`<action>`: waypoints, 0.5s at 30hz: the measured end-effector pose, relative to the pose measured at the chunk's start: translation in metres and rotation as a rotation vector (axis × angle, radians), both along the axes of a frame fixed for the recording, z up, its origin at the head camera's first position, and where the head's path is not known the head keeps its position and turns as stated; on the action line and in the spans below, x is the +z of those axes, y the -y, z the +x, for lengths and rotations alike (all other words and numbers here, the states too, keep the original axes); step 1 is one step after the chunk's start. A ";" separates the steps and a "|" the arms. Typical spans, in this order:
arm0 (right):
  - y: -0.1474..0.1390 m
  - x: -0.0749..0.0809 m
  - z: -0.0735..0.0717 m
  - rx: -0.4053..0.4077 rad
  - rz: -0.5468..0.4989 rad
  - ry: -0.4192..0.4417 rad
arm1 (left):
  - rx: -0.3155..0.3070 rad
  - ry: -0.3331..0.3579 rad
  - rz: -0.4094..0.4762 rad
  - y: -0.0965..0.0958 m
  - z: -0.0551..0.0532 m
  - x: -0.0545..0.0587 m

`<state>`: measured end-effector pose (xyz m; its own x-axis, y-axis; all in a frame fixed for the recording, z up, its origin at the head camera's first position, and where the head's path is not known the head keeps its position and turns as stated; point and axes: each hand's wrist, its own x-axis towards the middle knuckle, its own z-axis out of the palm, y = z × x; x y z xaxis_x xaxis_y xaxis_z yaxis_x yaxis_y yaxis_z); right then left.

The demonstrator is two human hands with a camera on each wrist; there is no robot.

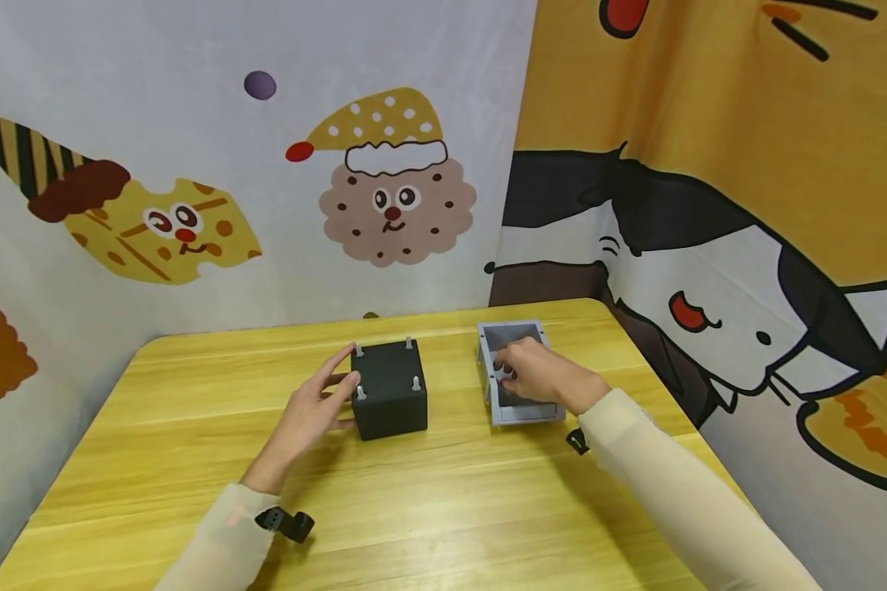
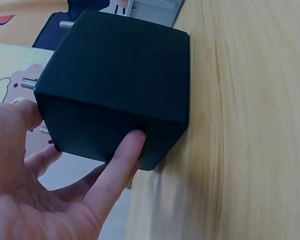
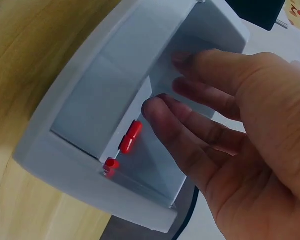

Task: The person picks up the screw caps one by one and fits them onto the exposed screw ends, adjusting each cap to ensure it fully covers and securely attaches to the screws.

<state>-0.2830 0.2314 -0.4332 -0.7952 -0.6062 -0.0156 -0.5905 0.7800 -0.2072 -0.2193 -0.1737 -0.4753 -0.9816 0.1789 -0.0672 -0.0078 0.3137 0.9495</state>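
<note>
A black box [image 1: 389,390] stands on the table, with a metal post rising at each top corner. At its left side is my left hand [image 1: 301,425], fingers spread and lightly bent. In the left wrist view, a fingertip touches the side of the black box [image 2: 115,75], and the thumb is by the edge with the posts. My right hand [image 1: 550,373] reaches into a grey open-topped bin [image 1: 526,416] to the right of the box. Two small red pieces [image 3: 131,136] lie in the bin below the right hand's loosely bent fingers [image 3: 162,120]; nothing shows between fingers and thumb.
The wooden table [image 1: 443,509] carries the box and the bin, with a gap between them. Behind it hangs a white cloth [image 1: 214,148] with cartoon prints, and an orange cloth [image 1: 710,107] with a cat print covers the right side.
</note>
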 end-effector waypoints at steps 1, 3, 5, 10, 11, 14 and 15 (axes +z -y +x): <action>0.000 -0.001 0.000 0.004 -0.001 0.003 | 0.001 -0.001 -0.001 0.000 0.000 0.000; 0.000 -0.002 -0.001 0.007 -0.005 0.010 | 0.001 -0.003 0.000 0.001 0.001 0.000; 0.000 -0.003 -0.001 0.011 -0.013 0.014 | 0.000 -0.006 -0.001 0.001 0.001 0.000; -0.001 -0.007 -0.003 0.022 -0.026 0.016 | -0.003 -0.010 0.000 0.002 0.001 -0.001; -0.001 -0.008 -0.004 0.025 -0.024 0.013 | -0.004 -0.012 -0.001 0.001 0.002 -0.001; -0.001 -0.010 -0.005 0.019 -0.010 0.008 | -0.010 -0.016 -0.003 0.001 0.002 0.000; -0.002 -0.010 -0.005 0.017 -0.005 0.006 | -0.013 -0.017 -0.005 0.001 0.002 0.000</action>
